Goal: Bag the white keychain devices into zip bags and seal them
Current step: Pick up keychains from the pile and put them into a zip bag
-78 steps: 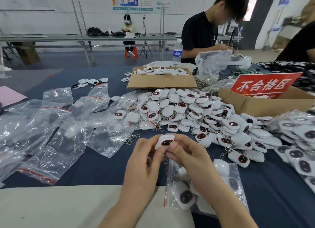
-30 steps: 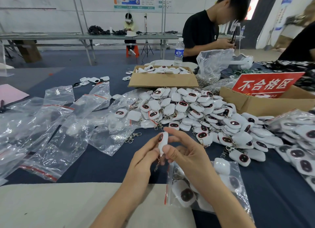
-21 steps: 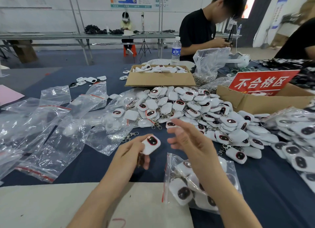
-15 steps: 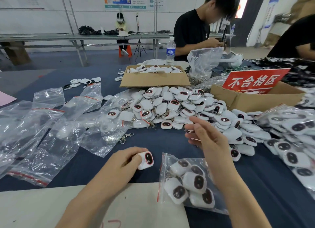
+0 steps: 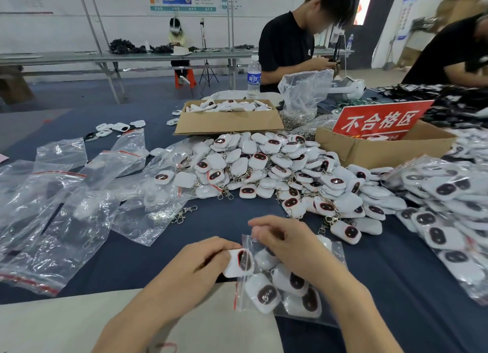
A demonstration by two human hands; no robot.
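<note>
My left hand (image 5: 203, 257) grips a white keychain device (image 5: 237, 263) with a dark red-rimmed face and holds it at the mouth of a clear zip bag (image 5: 287, 281). Several devices lie inside that bag on the blue cloth. My right hand (image 5: 285, 241) pinches the bag's upper edge by the red zip line and holds the mouth apart. A large pile of loose white devices (image 5: 285, 173) spreads across the middle of the table beyond my hands.
Empty zip bags (image 5: 60, 202) lie to the left. Filled bags (image 5: 449, 202) stack at the right. A cardboard box of devices (image 5: 227, 120) and a box with a red sign (image 5: 383, 141) stand behind the pile. People work across the table.
My right hand came back from the pile and took the bag's edge. My left hand carried the device rightward to the bag's mouth.
</note>
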